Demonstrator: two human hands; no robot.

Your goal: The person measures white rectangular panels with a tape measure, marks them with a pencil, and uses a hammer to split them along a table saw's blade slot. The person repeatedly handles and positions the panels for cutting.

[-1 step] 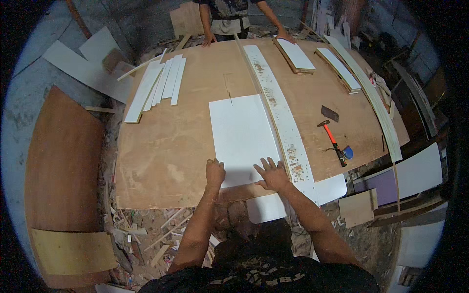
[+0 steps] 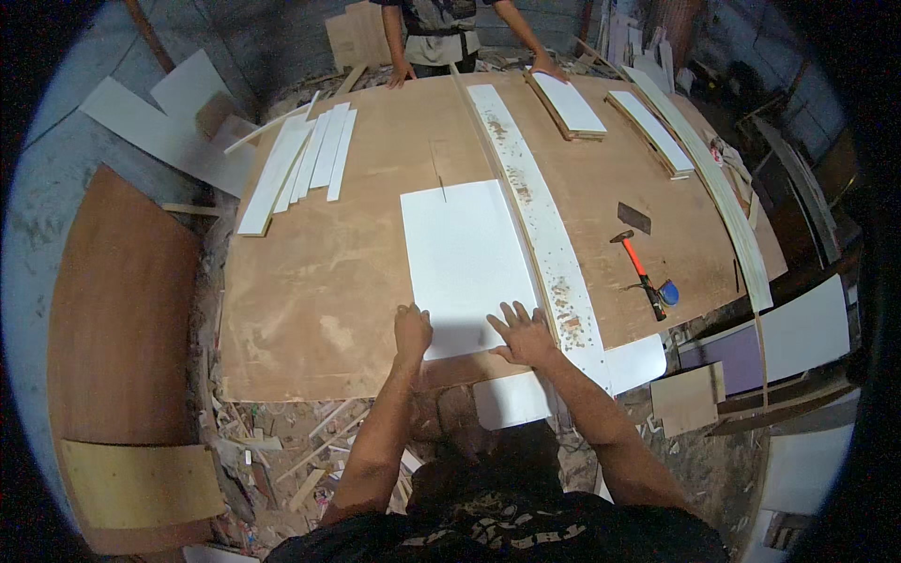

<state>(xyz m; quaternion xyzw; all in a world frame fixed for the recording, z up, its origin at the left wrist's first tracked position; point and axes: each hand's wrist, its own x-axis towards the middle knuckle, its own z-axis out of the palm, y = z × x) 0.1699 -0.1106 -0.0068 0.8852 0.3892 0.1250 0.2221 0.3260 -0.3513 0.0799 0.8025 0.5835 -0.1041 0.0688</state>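
A white rectangular board (image 2: 465,263) lies flat on the brown wooden tabletop (image 2: 319,291), its right side along a long, stained white strip (image 2: 535,206). My left hand (image 2: 413,331) is closed around the board's near left edge, fingers curled. On the near right corner rests my right hand (image 2: 526,336), its fingers spread over the white surface and its thumb by the near edge. At the board's far edge stands a thin dark sliver (image 2: 443,189) that looks like a saw blade, with a slot outline beyond it.
Right of the strip lie a hammer (image 2: 640,272), a blue round item (image 2: 668,293), a dark plate (image 2: 633,218) and stacked white-topped boards (image 2: 568,105). White strips (image 2: 319,155) lie far left. A co-worker's hand (image 2: 548,68) touches one stack. Scraps (image 2: 300,460) litter the floor.
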